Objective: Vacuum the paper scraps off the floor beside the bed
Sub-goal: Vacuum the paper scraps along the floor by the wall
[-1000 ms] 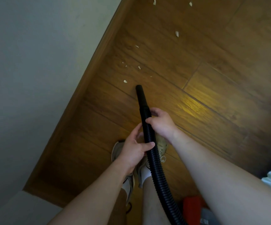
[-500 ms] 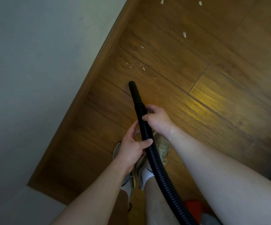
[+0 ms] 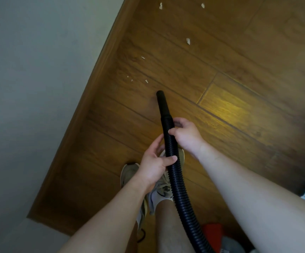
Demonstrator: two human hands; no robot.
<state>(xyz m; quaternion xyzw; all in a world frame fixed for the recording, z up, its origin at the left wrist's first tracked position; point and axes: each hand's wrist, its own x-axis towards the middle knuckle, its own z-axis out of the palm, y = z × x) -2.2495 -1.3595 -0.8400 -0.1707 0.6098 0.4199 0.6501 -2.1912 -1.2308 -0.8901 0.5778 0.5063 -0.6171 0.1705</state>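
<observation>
I look down at a wood-plank floor (image 3: 239, 73) with a pale wall or bed side running along its left edge; I cannot tell which. Both hands are wrapped round a black vacuum hose (image 3: 173, 161). My left hand (image 3: 155, 165) curls about the ribbed part, thumb across the top. My right hand (image 3: 186, 134) grips just above it, fingers closed round the ribs below the collar.

The hose is corrugated and flexible; its tip is a smooth, rigid, round nozzle (image 3: 161, 103), angled at the floor. I cannot tell whether it touches.

The job looks only partly done. The planks nearest my shoes (image 3: 129, 172) show no scraps. Small, torn, off-white paper scraps (image 3: 146, 81) lie just beyond the nozzle toward the left edge, and larger ones (image 3: 188, 41) sit further off near the far edge. All of these remain to be picked up.

The boards are glossy, grained and brown, with a warm glare patch to the right. A red vacuum body (image 3: 212, 232) shows at the near edge.
</observation>
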